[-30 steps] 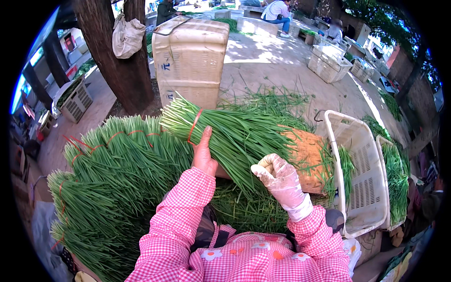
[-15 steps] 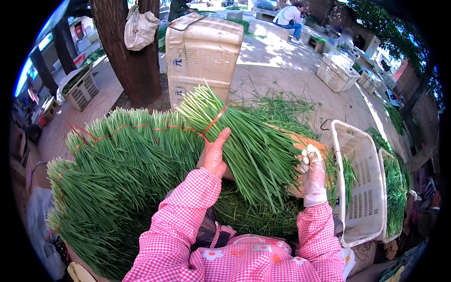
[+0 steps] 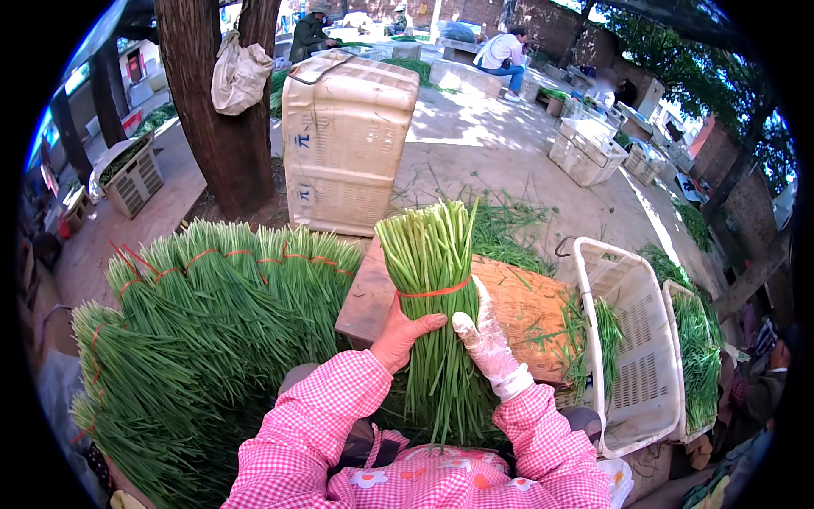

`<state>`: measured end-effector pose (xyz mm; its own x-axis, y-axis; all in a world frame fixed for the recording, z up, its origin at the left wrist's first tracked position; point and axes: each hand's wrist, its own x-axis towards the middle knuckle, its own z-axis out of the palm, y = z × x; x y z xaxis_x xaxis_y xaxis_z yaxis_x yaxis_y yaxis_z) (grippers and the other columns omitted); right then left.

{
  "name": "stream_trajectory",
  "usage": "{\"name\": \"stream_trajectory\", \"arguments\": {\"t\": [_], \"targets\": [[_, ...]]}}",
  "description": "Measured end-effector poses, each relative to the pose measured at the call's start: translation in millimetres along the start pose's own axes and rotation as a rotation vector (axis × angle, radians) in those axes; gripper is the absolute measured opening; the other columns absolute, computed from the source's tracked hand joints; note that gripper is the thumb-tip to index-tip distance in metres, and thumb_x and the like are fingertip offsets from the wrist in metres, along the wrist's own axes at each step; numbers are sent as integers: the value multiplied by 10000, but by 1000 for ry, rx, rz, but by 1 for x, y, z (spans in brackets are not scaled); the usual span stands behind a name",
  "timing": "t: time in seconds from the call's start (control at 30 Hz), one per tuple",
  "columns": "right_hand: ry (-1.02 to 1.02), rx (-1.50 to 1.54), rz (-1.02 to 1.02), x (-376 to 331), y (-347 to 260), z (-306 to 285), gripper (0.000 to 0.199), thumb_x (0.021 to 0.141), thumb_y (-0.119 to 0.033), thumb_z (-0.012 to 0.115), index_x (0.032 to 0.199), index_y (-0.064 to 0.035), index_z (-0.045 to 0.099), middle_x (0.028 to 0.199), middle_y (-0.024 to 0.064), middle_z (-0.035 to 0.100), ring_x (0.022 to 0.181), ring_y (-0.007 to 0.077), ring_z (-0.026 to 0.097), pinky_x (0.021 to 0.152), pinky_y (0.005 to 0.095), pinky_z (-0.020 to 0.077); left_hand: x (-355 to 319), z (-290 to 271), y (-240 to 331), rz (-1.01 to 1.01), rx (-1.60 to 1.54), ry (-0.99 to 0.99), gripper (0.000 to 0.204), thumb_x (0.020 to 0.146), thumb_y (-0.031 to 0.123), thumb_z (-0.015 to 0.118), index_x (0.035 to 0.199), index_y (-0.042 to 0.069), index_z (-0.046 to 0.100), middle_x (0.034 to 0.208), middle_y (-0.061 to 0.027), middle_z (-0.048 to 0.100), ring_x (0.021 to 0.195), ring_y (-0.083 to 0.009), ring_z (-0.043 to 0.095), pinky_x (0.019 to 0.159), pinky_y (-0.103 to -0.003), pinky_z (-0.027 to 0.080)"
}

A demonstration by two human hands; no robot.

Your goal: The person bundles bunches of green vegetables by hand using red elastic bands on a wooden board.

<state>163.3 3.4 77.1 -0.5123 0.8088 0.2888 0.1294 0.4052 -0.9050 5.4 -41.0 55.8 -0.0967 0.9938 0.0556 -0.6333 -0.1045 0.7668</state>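
A wide fisheye camera, the left one of a pair worn side by side on the person's head, is looking downward and ahead from above the pink checked sleeves [image 3: 335, 403], which are entering from the lower edge. It is viewing the left hand [image 3: 403, 337], the right hand [image 3: 489, 338] and the green bundle [image 3: 437, 360] from close up, while also reaching outward to the tree trunk [image 3: 216, 127] and a distant seated person [image 3: 504, 58]. Its round field is bending straight edges toward a black rim.
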Motion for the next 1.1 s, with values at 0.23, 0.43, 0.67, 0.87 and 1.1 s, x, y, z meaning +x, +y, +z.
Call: {"name": "stream_trajectory", "arguments": {"t": [0.23, 0.43, 0.67, 0.87, 1.1], "targets": [[55, -101, -64, -12, -12, -12, 846, 819, -440, 646, 1391, 9, 213, 1361, 206, 347, 1270, 306, 355, 1056, 387, 275, -4, 1, -5, -2, 63, -12, 776, 671, 69, 799, 1302, 69, 347, 1241, -54, 493, 1129, -182, 491, 985, -345, 394], [341, -504, -478, 8, -61, -33, 293, 802, -106, 671, 1062, -44, 549, 1115, 143, 512, 1059, 297, 512, 926, 379, 400, 0, -1, -19, 46, 152, -100, 812, 661, 105, 819, 1313, 54, 337, 1251, -60, 489, 1155, -176, 474, 1006, -343, 370], [337, -521, -435, 18, -66, -36, 180, 775, -55, 661, 943, -48, 596, 1076, 123, 527, 1042, 285, 504, 925, 383, 383, -10, 6, -21, 117, 377, -133, 883, 627, 142, 844, 1330, 43, 318, 1267, -74, 481, 1180, -185, 460, 1022, -351, 355], [258, -49, -109, 7, -71, -32, 168, 786, -50, 647, 946, -40, 599, 1159, 135, 485, 1115, 258, 463, 980, 365, 339, -11, 2, -25, 167, 513, -186, 891, 628, 152, 845, 1337, 44, 316, 1272, -76, 477, 1193, -194, 448, 1030, -356, 344], [383, -267, -453, 7, -58, -37, 359, 833, -115, 610, 1174, -44, 521, 1307, 171, 408, 1229, 299, 396, 1028, 398, 311, -17, 10, -27, 3, 305, -205, 905, 617, 152, 852, 1344, 45, 323, 1293, -79, 462, 1209, -194, 430, 1042, -355, 326]]}}
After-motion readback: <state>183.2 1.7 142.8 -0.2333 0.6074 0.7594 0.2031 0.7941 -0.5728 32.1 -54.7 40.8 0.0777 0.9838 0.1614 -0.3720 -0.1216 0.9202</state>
